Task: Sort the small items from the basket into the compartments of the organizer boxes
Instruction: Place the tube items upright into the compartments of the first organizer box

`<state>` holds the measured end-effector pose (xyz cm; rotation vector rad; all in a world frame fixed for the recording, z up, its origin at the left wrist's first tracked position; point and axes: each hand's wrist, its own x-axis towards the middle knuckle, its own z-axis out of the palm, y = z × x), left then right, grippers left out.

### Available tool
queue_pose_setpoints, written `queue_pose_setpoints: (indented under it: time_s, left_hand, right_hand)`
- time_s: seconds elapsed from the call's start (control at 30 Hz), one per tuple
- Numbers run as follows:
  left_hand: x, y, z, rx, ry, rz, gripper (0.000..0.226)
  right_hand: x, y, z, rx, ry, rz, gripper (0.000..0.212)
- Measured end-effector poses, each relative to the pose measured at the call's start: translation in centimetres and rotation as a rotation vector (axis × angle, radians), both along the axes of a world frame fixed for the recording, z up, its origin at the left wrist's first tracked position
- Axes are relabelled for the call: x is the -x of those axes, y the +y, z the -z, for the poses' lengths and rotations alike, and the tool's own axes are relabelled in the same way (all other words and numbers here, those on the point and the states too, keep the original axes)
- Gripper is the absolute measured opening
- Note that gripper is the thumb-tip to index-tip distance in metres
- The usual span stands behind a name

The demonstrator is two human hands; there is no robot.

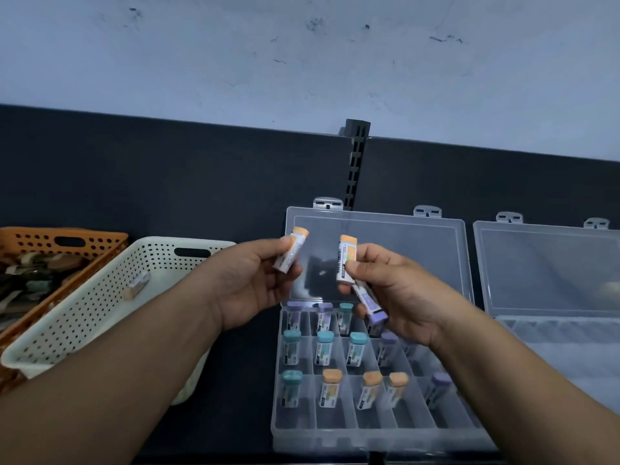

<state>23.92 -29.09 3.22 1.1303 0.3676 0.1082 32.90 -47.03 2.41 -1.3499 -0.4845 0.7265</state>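
Shelf (235,427) black, wall (302,72) pale, scuffed

Single view, worn on the head, looking forward and down. Close over the organizer box (335,439), wall (302,62) up top
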Motion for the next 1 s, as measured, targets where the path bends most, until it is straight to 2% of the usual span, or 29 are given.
queue_pose_setpoints:
  time_s: [0.13,0.2,0.27,0.33,0.5,0.67,1.0]
  left_hand:
    - [-0.3,-0.2,0.0,-0.032,-0.027,-0.058,0.01]
    - [-0.4,-0.3,0.0,-0.032,-0.071,-0.06,0.02]
    - [-0.4,-0.3,0.0,-0.085,-0.09,-0.04,0.026]
    - [-0.6,-0.2,0.2,-0.251,-0.071,-0.026,0.023]
    - [-0.9,0.6,1.3,-0.96,-0.011,-0.074,0.011]
    - [-1.3,0.6,2.1,-1.328,0.011,0.022,0.008]
    - [-2.2,0.8,3.4,-1.504,0.019,0.146,0.006]
  right_hand:
    - [-0.6,-0.6,-0.2,0.098,-0.179,-0.011,0.041]
    - [-0.5,-0.6,-0.4,0.17,-0.267,-0.024,0.034]
    - [-0.3,-0.6,-0.5,0.243,-0.372,-0.035,0.019]
    - [-0.2,-0.4,-0.5,0.344,-0.486,-0.013,0.007]
    - [-0.8,0.6,0.1,0.501,-0.698,0.012,0.009]
    - [-1.3,1.2,0.4,0.556,-0.735,-0.013,0.005]
    - [-1.6,2.7,1.2,0.71,-0.803,-0.02,0.007]
